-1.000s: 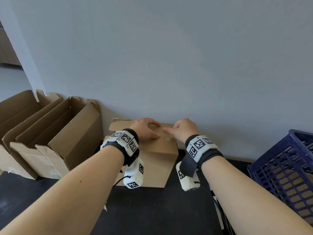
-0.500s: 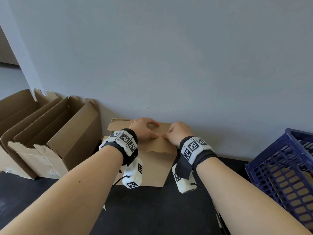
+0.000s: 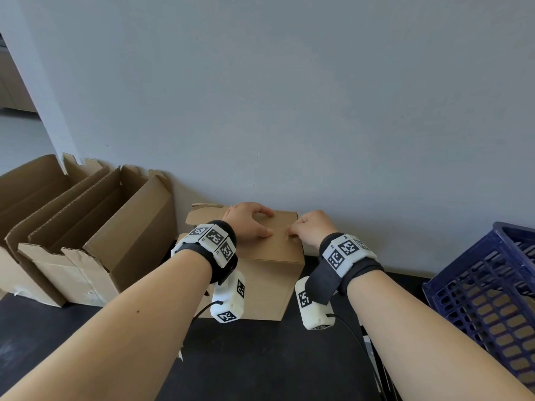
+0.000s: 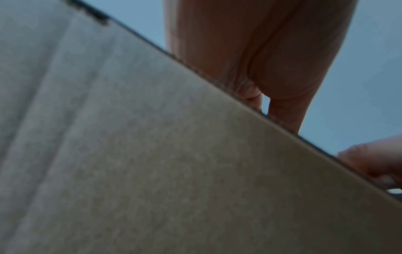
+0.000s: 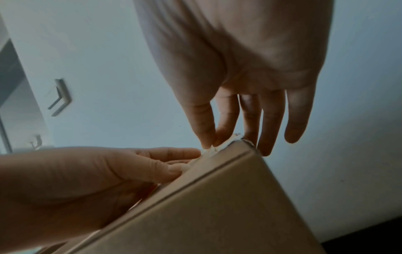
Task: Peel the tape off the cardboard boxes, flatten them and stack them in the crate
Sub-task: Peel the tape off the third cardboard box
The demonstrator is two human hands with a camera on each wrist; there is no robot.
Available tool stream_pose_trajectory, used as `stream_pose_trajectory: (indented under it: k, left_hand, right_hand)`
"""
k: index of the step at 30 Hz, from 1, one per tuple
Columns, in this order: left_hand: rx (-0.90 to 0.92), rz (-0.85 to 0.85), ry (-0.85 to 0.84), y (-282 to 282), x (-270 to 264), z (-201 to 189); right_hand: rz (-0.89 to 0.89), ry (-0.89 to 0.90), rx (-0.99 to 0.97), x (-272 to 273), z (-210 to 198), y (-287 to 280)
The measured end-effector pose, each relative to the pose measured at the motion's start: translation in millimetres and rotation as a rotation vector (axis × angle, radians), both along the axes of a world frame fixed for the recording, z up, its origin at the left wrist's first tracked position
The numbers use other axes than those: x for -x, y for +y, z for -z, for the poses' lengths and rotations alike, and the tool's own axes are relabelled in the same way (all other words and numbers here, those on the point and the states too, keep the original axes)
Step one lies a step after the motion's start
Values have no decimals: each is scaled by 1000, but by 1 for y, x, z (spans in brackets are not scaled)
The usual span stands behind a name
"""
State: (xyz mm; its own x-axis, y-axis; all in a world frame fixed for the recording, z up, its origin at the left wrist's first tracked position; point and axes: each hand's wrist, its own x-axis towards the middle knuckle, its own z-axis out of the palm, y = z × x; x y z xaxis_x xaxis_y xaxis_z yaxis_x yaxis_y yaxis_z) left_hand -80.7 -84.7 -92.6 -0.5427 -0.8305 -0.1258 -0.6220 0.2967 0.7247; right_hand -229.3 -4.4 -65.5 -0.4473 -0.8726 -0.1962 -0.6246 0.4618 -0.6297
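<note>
A closed brown cardboard box stands on the dark floor against the grey wall. My left hand rests on its top, fingers spread and pressing down; in the right wrist view this left hand lies along the top edge. My right hand is at the top's right end. There its thumb and index finger pinch a lifted end of clear tape at the corner of the box. The left wrist view shows mostly the blurred box side and my palm.
Two open cardboard boxes stand side by side at the left against the wall. A dark blue plastic crate sits at the right, with brown cardboard showing through its grid. Bare dark floor lies in front of the box.
My right hand's index finger lay pointed across the box top; now the fingers are drawn in and pinch the tape end at the right edge. The left hand has stayed on the top.
</note>
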Motion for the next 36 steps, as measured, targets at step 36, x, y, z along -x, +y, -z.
stream_pose_trajectory:
  k: [36]
  left_hand:
    - [-12, 16, -3, -7, 4, 0]
  right_hand:
    - [96, -21, 83, 9, -9, 11]
